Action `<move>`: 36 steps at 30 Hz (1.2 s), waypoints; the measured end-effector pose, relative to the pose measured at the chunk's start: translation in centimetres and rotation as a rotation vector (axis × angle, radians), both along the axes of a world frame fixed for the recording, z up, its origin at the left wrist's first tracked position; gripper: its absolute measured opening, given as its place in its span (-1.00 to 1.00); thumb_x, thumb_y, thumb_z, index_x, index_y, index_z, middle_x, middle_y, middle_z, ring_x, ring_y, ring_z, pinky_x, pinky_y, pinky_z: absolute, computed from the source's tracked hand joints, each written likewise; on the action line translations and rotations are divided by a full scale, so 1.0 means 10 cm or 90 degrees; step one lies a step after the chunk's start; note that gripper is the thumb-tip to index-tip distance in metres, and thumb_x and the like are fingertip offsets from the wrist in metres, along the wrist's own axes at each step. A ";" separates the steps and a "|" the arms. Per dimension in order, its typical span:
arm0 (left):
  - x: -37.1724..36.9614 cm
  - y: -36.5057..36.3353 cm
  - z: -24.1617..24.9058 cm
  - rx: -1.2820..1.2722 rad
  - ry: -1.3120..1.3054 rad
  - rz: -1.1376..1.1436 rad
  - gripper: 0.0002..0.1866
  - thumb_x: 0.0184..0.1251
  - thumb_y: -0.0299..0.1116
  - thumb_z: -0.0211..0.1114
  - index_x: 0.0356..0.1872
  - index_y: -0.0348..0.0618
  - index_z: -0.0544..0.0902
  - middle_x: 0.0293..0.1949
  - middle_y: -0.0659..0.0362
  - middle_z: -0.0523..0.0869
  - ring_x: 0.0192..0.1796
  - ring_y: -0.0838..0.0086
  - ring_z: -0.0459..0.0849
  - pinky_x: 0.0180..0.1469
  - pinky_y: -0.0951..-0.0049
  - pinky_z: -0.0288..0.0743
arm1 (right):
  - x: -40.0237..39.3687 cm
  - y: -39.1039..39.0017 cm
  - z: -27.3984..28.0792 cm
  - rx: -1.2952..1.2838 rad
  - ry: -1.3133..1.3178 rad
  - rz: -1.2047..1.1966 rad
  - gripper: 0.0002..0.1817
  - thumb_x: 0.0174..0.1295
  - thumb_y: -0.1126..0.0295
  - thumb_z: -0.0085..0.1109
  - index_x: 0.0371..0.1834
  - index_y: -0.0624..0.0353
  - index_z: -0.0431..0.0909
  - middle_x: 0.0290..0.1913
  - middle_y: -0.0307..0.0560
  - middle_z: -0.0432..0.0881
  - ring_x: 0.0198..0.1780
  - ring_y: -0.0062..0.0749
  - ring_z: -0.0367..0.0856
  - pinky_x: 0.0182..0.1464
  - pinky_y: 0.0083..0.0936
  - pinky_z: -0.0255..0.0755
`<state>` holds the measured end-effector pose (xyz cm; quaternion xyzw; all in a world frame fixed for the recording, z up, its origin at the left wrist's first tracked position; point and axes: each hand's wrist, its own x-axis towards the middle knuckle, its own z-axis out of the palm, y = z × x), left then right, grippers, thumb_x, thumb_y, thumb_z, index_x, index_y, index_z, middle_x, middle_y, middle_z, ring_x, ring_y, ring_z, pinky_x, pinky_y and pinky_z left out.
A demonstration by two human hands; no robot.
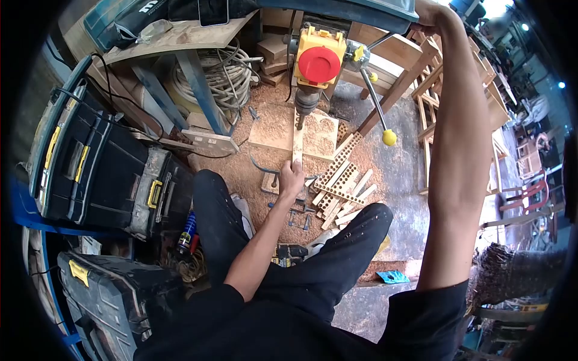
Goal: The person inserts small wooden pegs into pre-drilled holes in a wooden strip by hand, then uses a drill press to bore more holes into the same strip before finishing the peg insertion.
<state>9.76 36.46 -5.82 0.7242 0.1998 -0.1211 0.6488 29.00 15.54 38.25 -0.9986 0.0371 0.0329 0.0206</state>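
My left hand (292, 178) is closed round the near end of a narrow wooden strip (298, 147). The strip lies on a sawdust-covered board (271, 131) beneath the drill press chuck (306, 101), and holes show near the bit. The drill press has a yellow switch box with a red button (319, 64). My right hand (426, 16) is raised at the top right, by the side of the machine's head; its fingers are partly hidden and I cannot make out what they hold. Drilled strips (340, 180) lie in a pile right of my left hand.
A lever with a yellow knob (389, 138) sticks out right of the drill press. Black toolboxes (90, 174) stand at the left. Coiled cable (220, 81) hangs under a wooden shelf (180, 40) holding a phone (214, 12). Wooden frames (430, 120) stand at the right.
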 end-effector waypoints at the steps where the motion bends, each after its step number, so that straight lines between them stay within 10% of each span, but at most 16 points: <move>1: 0.03 -0.02 -0.08 0.020 -0.009 0.009 -0.56 0.47 -0.12 -0.06 -0.05 -0.39 0.49 -0.15 -0.18 0.60 -0.07 0.12 0.62 0.07 0.15 0.45 | -0.23 0.13 0.03 -0.006 -0.027 0.004 -0.66 0.05 0.11 0.25 -0.33 0.18 0.69 -0.41 -0.07 0.71 -0.41 -0.39 0.66 -0.40 -0.49 0.54; 17: 0.16 -0.17 -0.30 0.037 -0.069 0.041 -0.63 0.49 -0.15 -0.01 -0.20 -0.34 0.49 -0.43 -0.03 0.64 -0.36 0.25 0.64 -0.22 0.21 0.48 | -0.51 0.23 0.07 -0.021 -0.113 0.042 -0.62 -0.13 0.11 0.43 -0.32 0.16 0.72 -0.49 -0.14 0.66 -0.50 -0.45 0.57 -0.46 -0.47 0.45; 22: 0.10 -0.13 -0.06 -0.048 -0.037 0.031 -0.72 0.53 -0.13 -0.04 -0.20 -0.16 0.43 -0.58 0.24 0.52 -0.68 0.65 0.40 -0.72 0.61 0.21 | -0.49 0.20 0.02 -0.027 -0.111 0.046 -0.61 -0.15 0.12 0.46 -0.32 0.17 0.72 -0.51 -0.14 0.65 -0.52 -0.43 0.55 -0.48 -0.45 0.43; 33: 0.07 -0.09 -0.06 -0.070 -0.032 0.029 -0.71 0.53 -0.14 -0.05 -0.19 -0.18 0.40 -0.61 0.23 0.51 -0.71 0.65 0.39 -0.75 0.61 0.17 | -1.01 0.45 -0.04 -0.057 -0.199 0.059 -0.60 -0.15 0.16 0.48 -0.30 0.21 0.73 -0.32 0.02 0.73 -0.30 -0.26 0.68 -0.18 -0.35 0.52; 36: 0.05 -0.07 0.05 0.000 -0.037 0.012 -0.70 0.52 -0.23 -0.07 -0.21 -0.31 0.47 -0.52 0.10 0.61 -0.55 0.47 0.57 -0.52 0.41 0.43 | -1.17 0.49 -0.09 -0.063 -0.258 0.043 -0.60 -0.24 0.20 0.51 -0.37 0.25 0.73 -0.42 0.05 0.72 -0.37 -0.24 0.69 -0.23 -0.36 0.55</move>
